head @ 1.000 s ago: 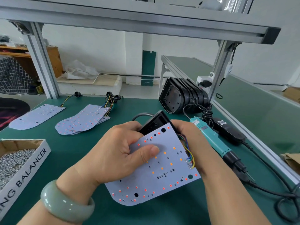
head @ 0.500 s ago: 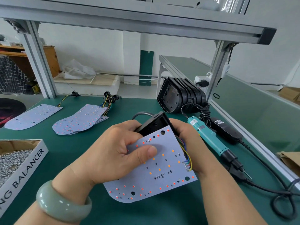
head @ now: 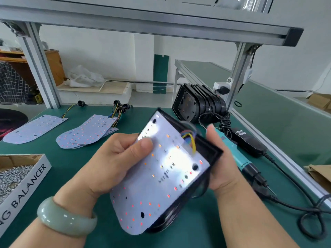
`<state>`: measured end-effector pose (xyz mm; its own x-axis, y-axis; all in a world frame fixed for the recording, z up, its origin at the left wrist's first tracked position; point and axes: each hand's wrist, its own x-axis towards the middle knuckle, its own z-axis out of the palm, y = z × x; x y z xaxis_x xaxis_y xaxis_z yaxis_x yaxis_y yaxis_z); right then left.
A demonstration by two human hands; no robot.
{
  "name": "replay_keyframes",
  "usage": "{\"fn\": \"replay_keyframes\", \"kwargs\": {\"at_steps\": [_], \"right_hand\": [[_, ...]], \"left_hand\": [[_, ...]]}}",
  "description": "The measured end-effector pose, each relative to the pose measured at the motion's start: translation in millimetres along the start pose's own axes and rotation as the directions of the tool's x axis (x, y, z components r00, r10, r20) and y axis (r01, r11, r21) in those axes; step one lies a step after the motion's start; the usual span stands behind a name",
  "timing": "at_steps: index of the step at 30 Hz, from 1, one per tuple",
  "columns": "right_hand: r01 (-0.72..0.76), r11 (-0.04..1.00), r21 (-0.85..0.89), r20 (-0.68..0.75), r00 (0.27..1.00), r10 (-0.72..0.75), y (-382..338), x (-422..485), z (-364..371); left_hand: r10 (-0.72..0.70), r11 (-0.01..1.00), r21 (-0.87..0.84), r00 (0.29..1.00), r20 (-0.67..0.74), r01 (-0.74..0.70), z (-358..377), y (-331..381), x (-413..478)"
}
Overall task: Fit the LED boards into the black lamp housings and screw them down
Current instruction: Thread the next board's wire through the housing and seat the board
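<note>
**Head view.** The LED board (head: 161, 178), a thin white sheet dotted with small emitters, lay tilted over the open face of the black lamp housing (head: 214, 153). Both were held in the air above the green table (head: 206, 230). Motion blur made it unclear whether the board sat fully inside the rim.

The left hand (head: 118, 158) pinched the board's left edge, with the thumb (head: 144, 145) pressed flat on its face and the other fingers curled beside and behind it. The right hand (head: 222, 169) cradled the housing from the right, thumb raised beside the rim. Its other fingers were hidden beneath, so their lie could not be told. Coloured wires (head: 190, 142) looped from the board's upper right corner into the housing.

Judged from its thinness, the board was probably light and fairly stiff but liable to flex, and its surface parts looked fragile. Its bare margins and edges offered the safest hold. The housing appeared rigid and the heavier part, best supported from below.

An electric screwdriver (head: 240, 158) lay just right of the hands and a box of screws (head: 16, 178) at left. Spare boards (head: 86, 135) and stacked housings (head: 197, 104) lay beyond.
</note>
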<state>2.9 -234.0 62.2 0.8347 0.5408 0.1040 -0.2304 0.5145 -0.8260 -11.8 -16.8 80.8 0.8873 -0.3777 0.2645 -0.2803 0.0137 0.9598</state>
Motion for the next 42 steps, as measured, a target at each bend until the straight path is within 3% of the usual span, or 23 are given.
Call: {"fn": "replay_keyframes", "kwargs": {"at_steps": [1,3,6,9,14,17,19,20,22,24,25,27,29,32,34,39,42], "right_hand": [[0.002,1.000,-0.006,-0.043,0.999,-0.002,5,5,4],[0.062,0.980,-0.191,-0.130,0.988,-0.088,14,15,8],[0.123,0.925,-0.360,-0.297,0.925,-0.238,18,21,11],[0.187,0.852,-0.489,-0.202,0.926,-0.320,12,15,5],[0.022,0.551,-0.834,-0.291,0.831,-0.474,9,15,0],[-0.037,0.552,-0.833,-0.380,0.763,-0.523,8,17,-1],[-0.103,0.485,-0.868,-0.393,0.740,-0.546,12,21,-1],[-0.113,0.502,-0.857,-0.407,0.746,-0.527,16,22,-1],[-0.032,0.680,-0.732,-0.444,0.780,-0.441,24,25,3],[0.124,0.904,-0.408,-0.443,0.839,-0.315,24,25,9],[0.162,0.953,-0.256,-0.415,0.872,-0.260,24,24,13],[0.204,0.960,-0.190,-0.294,0.921,-0.254,23,24,19],[0.271,0.920,-0.281,-0.201,0.921,-0.333,28,25,24],[0.319,0.860,-0.398,-0.270,0.855,-0.442,33,25,27],[0.347,0.837,-0.423,-0.290,0.823,-0.488,33,24,26],[0.374,0.814,-0.444,-0.321,0.782,-0.534,30,24,24],[0.380,0.827,-0.413,-0.378,0.755,-0.536,29,23,21]], "left_hand": [[-0.045,0.995,-0.095,0.999,-0.011,0.044,1,-1,0],[-0.097,0.969,-0.230,0.995,-0.014,0.091,2,-3,2],[-0.164,0.924,-0.357,0.986,-0.043,0.138,5,-2,3],[-0.177,0.895,-0.420,0.984,-0.027,0.149,8,0,3],[-0.254,0.877,-0.447,0.960,-0.120,0.176,9,-4,7],[-0.208,0.892,-0.438,0.959,-0.190,0.107,2,-5,7],[-0.178,0.927,-0.365,0.958,-0.224,0.087,1,-4,7],[-0.183,0.938,-0.332,0.953,-0.243,0.095,0,-6,8],[-0.184,0.959,-0.263,0.938,-0.294,0.105,-5,-10,11],[-0.167,0.978,-0.178,0.919,-0.356,0.109,-11,-13,13],[-0.159,0.985,-0.125,0.908,-0.388,0.120,-12,-15,15],[-0.126,0.991,-0.008,0.887,-0.445,0.137,-7,-20,17],[-0.051,0.982,0.137,0.871,-0.489,0.134,3,-23,18],[0.142,0.919,0.389,0.867,-0.477,0.064,13,-26,19],[0.228,0.891,0.453,0.864,-0.449,0.000,16,-25,19],[0.285,0.907,0.419,0.789,-0.545,-0.039,28,-25,17],[0.209,0.974,0.197,0.762,-0.612,-0.109,23,-20,20]]}}
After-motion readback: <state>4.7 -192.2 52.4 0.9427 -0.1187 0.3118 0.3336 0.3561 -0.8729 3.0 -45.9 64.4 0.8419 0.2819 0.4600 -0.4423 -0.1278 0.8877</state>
